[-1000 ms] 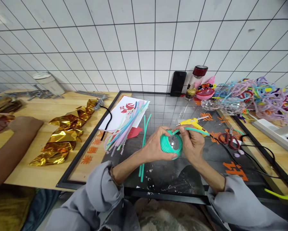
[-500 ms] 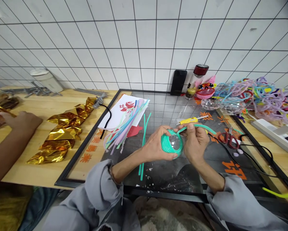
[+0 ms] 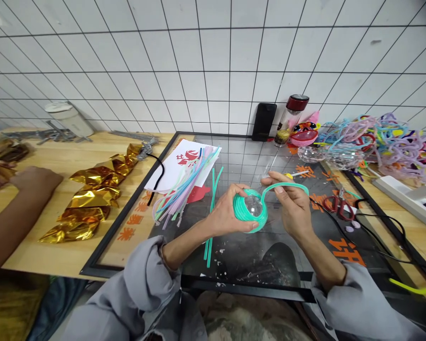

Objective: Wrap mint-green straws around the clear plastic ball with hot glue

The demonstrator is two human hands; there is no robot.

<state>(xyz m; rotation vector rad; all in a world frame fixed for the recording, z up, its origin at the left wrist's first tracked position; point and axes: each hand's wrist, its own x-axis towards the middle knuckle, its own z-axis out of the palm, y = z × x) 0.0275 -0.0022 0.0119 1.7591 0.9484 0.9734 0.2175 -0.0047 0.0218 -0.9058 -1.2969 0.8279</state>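
In the head view a clear plastic ball is partly wrapped in rows of green pipe cleaner. My left hand is closed around its left side, thumb along the bottom and fingers over the top. A loose green length arches off the ball's top right. My right hand holds this length between thumb and fingers, a short way from the ball. Two straight green pipe cleaners lie on the dark glass panel beside my left wrist. A yellow-handled tool is partly hidden behind my right fingers.
Pastel pipe cleaners lie over white paper. To the right are red scissors, black cables, a white power strip and a tangled pile. Gold foil lies left, near a co-worker's hand. A phone leans on the wall.
My right hand has drawn slightly away from the ball and its fingers have loosened and extended. The green length now bows upward in a loop. The ball has moved a little left.
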